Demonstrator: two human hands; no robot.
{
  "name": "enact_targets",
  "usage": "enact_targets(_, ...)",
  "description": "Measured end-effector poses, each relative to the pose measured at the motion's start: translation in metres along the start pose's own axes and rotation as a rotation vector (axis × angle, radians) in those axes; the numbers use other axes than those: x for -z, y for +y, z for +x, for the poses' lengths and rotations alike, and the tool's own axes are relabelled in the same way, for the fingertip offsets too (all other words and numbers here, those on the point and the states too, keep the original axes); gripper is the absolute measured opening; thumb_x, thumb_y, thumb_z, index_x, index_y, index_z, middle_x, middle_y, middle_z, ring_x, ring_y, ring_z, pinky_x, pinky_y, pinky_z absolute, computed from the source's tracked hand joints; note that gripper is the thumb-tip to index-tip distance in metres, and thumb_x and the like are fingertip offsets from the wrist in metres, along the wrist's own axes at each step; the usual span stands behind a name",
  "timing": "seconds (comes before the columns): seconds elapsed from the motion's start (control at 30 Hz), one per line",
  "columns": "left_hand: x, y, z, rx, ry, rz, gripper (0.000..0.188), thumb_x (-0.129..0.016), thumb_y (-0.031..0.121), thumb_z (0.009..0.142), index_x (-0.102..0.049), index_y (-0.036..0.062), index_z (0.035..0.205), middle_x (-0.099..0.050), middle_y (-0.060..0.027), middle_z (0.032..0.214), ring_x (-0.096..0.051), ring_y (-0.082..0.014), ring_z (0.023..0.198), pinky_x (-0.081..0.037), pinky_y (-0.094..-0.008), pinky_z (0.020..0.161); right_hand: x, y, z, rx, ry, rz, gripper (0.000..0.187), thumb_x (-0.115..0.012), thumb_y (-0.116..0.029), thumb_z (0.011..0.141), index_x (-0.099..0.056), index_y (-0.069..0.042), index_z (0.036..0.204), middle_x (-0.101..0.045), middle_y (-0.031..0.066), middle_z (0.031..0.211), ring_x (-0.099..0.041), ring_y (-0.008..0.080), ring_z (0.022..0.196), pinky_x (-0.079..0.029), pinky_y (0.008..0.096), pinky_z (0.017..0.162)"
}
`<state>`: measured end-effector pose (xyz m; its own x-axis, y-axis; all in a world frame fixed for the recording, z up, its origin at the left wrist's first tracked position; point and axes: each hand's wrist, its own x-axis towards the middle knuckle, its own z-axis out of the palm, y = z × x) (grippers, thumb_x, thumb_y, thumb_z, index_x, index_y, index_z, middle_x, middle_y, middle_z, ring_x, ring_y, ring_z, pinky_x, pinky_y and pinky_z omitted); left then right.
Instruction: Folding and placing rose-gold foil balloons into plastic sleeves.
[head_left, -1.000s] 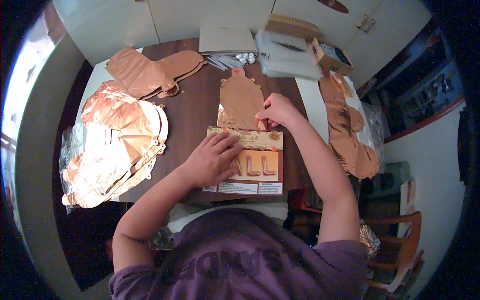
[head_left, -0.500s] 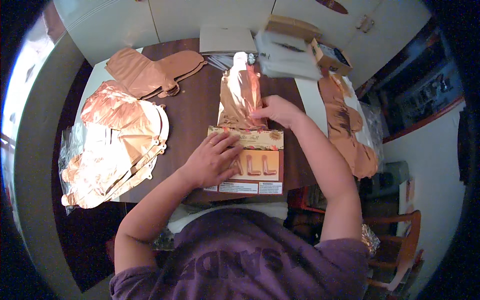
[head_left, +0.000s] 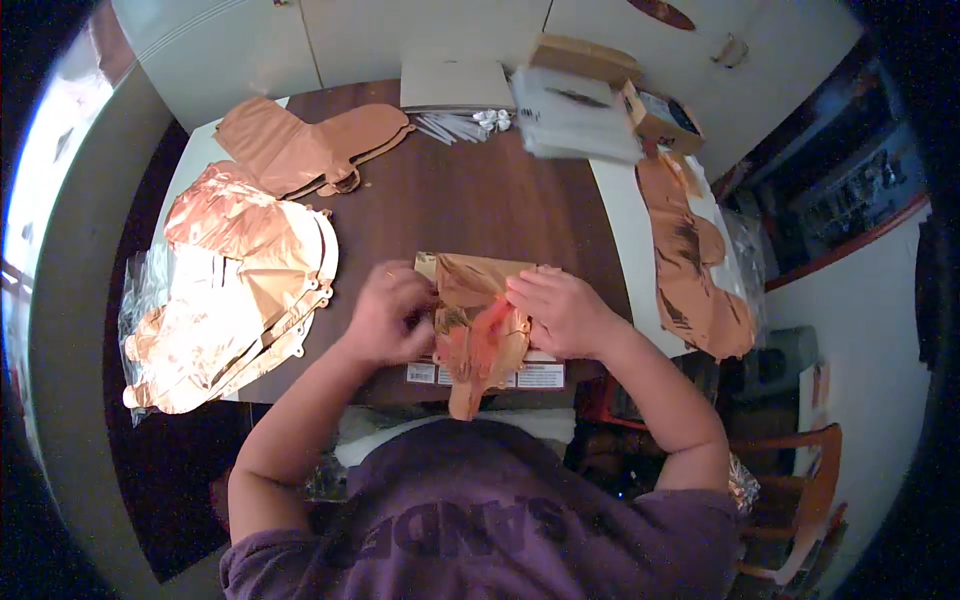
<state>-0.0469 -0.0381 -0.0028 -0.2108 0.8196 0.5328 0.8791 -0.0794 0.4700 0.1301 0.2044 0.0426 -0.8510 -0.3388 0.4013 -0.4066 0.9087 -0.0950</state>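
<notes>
Table [head_left: 520, 200] of dark wood, pale along its sides, is filling the middle of the scene. A shiny heap of rose-gold foil balloons [head_left: 240, 300] is covering the left part, while flat copper balloons [head_left: 690, 265] are lying along the right edge and a matte balloon stack [head_left: 300, 145] is resting at the far left. Clear plastic sleeves [head_left: 575, 120] are sitting at the far right. Near the middle, a printed packaging card [head_left: 541, 376] is lying mostly hidden under a creased copper foil balloon [head_left: 465, 345], whose narrow end is pointing past the card's near edge. The right hand [head_left: 560, 312] is laying close-set fingers over that balloon's right side; the left hand [head_left: 395, 312], blurred, is curling at its left edge. Whether either is gripping the foil, I cannot tell. Thin white sticks [head_left: 447, 128] are lying at the far middle, just left of small white rolls [head_left: 492, 120].
</notes>
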Motion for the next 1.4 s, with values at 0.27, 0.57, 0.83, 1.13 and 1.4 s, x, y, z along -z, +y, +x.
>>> enact_targets(0.27, -0.002, 0.018, 0.035, -0.112, -0.329, 0.167, 0.081, -0.046, 0.060, 0.091, -0.037, -0.0018, 0.142, -0.035, -0.0234, 0.148, -0.029, -0.0377, 0.141, -0.018, -0.0497, 0.116, 0.016, -0.028, 0.044, -0.527, -0.239, 0.230, 0.025, -0.060, -0.027, 0.086, -0.063, -0.003, 0.091, -0.064, 0.0152, 0.095, -0.060, 0.0379, 0.088, -0.048, 0.0490, 0.081)
enact_targets(0.57, -0.014, 0.026, 0.020, -0.094, -0.327, 0.356, 0.086, -0.039, 0.068, 0.088, -0.038, 0.0011, 0.142, -0.036, -0.0246, 0.147, -0.033, -0.0405, 0.137, -0.022, -0.0533, 0.113, -0.024, -0.047, 0.017, -0.642, -0.275, -0.087, 0.075, -0.051, -0.047, 0.092, -0.027, -0.003, 0.148, -0.022, 0.0220, 0.155, -0.021, 0.0380, 0.143, -0.013, 0.0556, 0.115)
enact_targets(0.83, -0.008, 0.035, 0.019, -0.044, -0.387, 0.287, 0.082, -0.038, 0.069, 0.088, -0.036, 0.0114, 0.146, -0.030, -0.0246, 0.150, -0.028, -0.0411, 0.139, -0.021, -0.0535, 0.114, -0.023, -0.037, -0.003, -0.599, -0.238, -0.044, 0.083, -0.057, -0.052, 0.087, -0.028, -0.005, 0.148, -0.019, 0.0239, 0.155, -0.017, 0.0411, 0.144, -0.009, 0.0608, 0.114)
enact_targets(1.13, -0.009, 0.063, 0.000, -0.013, -0.418, 0.296, 0.082, -0.041, 0.067, 0.087, -0.035, 0.0109, 0.146, -0.029, -0.0262, 0.150, -0.028, -0.0418, 0.140, -0.020, -0.0533, 0.114, -0.001, -0.131, -0.047, -0.385, -0.290, -0.239, 0.072, -0.074, -0.032, 0.073, -0.049, -0.008, 0.135, -0.041, 0.0194, 0.143, -0.039, 0.0361, 0.133, -0.030, 0.0531, 0.109)
enact_targets(1.4, 0.025, 0.076, -0.005, 0.231, 0.308, -0.356, 0.067, -0.055, 0.037, 0.088, -0.040, -0.0020, 0.140, -0.033, -0.0239, 0.149, -0.032, -0.0363, 0.138, -0.024, -0.0457, 0.113, 0.019, -0.124, -0.051, -0.585, 0.403, 0.106, 0.031, -0.060, -0.013, 0.087, -0.065, 0.001, 0.114, -0.068, 0.0177, 0.105, -0.068, 0.0333, 0.094, -0.052, 0.0393, 0.086)
